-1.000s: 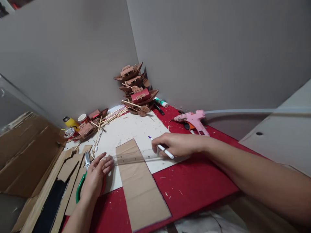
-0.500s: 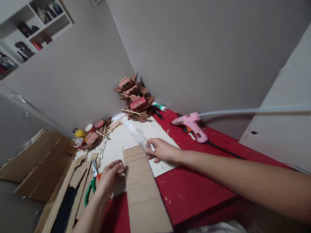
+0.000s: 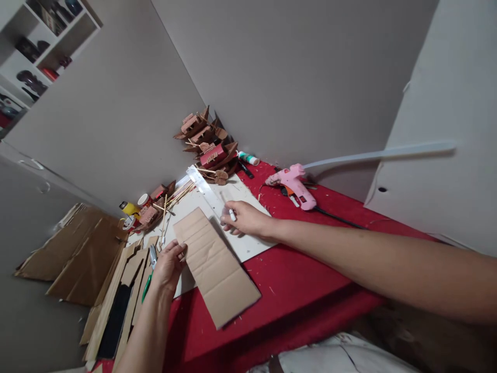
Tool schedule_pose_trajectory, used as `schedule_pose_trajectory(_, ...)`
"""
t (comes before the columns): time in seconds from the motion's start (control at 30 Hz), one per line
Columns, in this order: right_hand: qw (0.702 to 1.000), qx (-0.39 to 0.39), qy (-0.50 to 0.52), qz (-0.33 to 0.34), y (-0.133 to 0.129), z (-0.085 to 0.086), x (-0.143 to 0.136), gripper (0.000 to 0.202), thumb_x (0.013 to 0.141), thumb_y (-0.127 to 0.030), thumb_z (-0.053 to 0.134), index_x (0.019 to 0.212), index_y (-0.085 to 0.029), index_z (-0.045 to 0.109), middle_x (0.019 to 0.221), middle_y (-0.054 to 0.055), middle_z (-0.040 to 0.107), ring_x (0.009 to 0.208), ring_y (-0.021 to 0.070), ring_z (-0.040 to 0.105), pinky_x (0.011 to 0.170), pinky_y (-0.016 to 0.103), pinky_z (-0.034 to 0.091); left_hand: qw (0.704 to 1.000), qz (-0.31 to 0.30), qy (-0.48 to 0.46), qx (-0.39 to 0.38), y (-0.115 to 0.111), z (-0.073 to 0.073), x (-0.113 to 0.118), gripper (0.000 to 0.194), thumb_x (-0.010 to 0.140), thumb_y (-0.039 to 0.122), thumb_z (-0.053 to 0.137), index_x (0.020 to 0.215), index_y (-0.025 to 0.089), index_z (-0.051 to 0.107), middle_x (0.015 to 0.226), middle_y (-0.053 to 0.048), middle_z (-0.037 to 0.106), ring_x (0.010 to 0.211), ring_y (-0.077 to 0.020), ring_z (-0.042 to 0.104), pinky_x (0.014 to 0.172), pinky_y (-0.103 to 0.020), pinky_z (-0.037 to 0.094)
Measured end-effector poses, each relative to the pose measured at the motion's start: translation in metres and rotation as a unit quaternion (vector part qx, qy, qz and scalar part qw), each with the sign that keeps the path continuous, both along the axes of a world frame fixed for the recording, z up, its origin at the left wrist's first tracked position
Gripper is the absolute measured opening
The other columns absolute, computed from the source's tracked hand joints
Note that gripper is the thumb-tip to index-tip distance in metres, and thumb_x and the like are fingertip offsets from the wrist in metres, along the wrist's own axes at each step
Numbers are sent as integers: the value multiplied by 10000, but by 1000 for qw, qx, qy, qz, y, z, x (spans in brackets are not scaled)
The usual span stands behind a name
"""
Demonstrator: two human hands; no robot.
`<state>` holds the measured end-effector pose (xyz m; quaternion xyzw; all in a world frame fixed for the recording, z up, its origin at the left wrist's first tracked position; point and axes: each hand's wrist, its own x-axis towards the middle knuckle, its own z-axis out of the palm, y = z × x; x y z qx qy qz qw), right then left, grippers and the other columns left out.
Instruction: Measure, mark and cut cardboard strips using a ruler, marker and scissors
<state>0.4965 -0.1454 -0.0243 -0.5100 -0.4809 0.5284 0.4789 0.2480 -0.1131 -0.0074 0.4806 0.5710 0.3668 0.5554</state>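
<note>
A tan cardboard strip (image 3: 218,269) slants over the front of the table, lifted at an angle. My left hand (image 3: 171,261) pinches its left edge between thumb and fingers. To the right of the strip, my right hand (image 3: 248,218) is closed around a slim pen (image 3: 232,214) with a white end. A clear, straight ruler (image 3: 205,190) runs from the far side of the white board (image 3: 254,243) down to the right fingers. Whether those fingers also grip the ruler, I cannot tell. Green-handled scissors (image 3: 152,256) lie just left of my left hand.
A pink glue gun (image 3: 297,189) with a long glue stick rests on the red table cover (image 3: 310,259). Several model boats (image 3: 212,155) are stacked in the corner. Thin sticks (image 3: 180,194), paper cups and cardboard scraps (image 3: 128,274) lie along the left.
The cardboard strip has swung and lifted in my left hand, its near end now in view. My right hand has shifted away from its edge, still with the pen. The view has turned slightly.
</note>
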Motion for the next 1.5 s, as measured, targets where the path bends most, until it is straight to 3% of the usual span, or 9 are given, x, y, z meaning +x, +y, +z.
schedule_pose_trajectory(0.2, 1000, 8, 5, 18, -2, 1, -1, 107, 893, -121, 532, 803, -165, 494, 631, 3, 623, 427, 65, 509, 383, 144, 397, 999, 11, -7, 32, 5, -3, 4, 330, 904, 349, 591, 1179, 167, 572, 1159, -82, 605, 951, -202, 621, 791, -402, 544)
schedule_pose_trajectory(0.7, 998, 33, 27, -40, 5, 1, 10, 122, 863, -127, 567, 780, -172, 490, 740, 40, 648, 633, 109, 628, 447, 144, 467, 1000, -11, -11, -7, 23, -22, 19, 252, 908, 330, 590, 1085, 151, 597, 1013, -50, 632, 794, -149, 623, 667, -318, 545)
schedule_pose_trajectory(0.9, 998, 31, 32, -36, 7, -1, 13, 94, 849, -141, 569, 775, -167, 517, 667, 6, 624, 513, 83, 577, 409, 154, 433, 999, -39, -8, -7, 12, -29, 17, 333, 685, 238, 757, 981, 135, 644, 760, -19, 646, 590, -114, 591, 584, -260, 517)
schedule_pose_trajectory(1.07, 999, 38, 5, 26, 7, -3, 16, 90, 832, -234, 610, 839, -153, 570, 624, -17, 595, 465, 77, 535, 410, 174, 418, 993, 2, 53, 102, 9, -16, 3, 594, 694, 307, 767, 1250, 219, 576, 1198, -95, 630, 956, -209, 643, 776, -309, 525)
schedule_pose_trajectory(1.17, 995, 37, -37, 87, 5, -5, 17, 189, 837, -308, 618, 933, -146, 600, 585, -43, 540, 452, 76, 500, 426, 185, 408, 936, 2, 169, 308, 9, -4, -4, 603, 769, 259, 713, 1334, 332, 515, 1392, -36, 521, 1222, -223, 517, 974, -317, 433)
schedule_pose_trajectory(1.27, 986, 57, -80, 133, 2, -6, 19, 263, 871, -365, 577, 989, -132, 609, 614, -36, 527, 462, 68, 480, 443, 184, 410, 784, -110, 329, 515, 15, 2, -5, 571, 804, 210, 663, 1347, 317, 522, 1392, -63, 538, 1290, -280, 463, 1094, -436, 314)
schedule_pose_trajectory(1.33, 982, 65, -100, 148, 1, -6, 20, 286, 883, -387, 561, 997, -129, 609, 648, -22, 546, 469, 65, 485, 450, 182, 413, 706, -193, 389, 559, 23, 1, -4, 559, 816, 209, 647, 1353, 303, 520, 1354, -82, 575, 1283, -296, 473, 1134, -492, 221)
schedule_pose_trajectory(1.4, 981, 65, -104, 152, 1, -7, 22, 289, 889, -398, 558, 994, -134, 612, 656, -18, 553, 474, 65, 489, 457, 180, 415, 668, -237, 422, 565, 34, -1, -2, 526, 837, 235, 624, 1351, 281, 521, 1302, -102, 611, 1243, -301, 509, 1137, -518, 187)
schedule_pose_trajectory(1.5, 981, 59, -94, 156, 3, -7, 26, 298, 881, -402, 574, 1011, -137, 616, 660, -17, 562, 478, 67, 499, 461, 180, 422, 664, -238, 437, 559, 47, -4, 2, 520, 842, 286, 619, 1352, 252, 527, 1283, -129, 610, 1224, -319, 512, 1127, -537, 184)
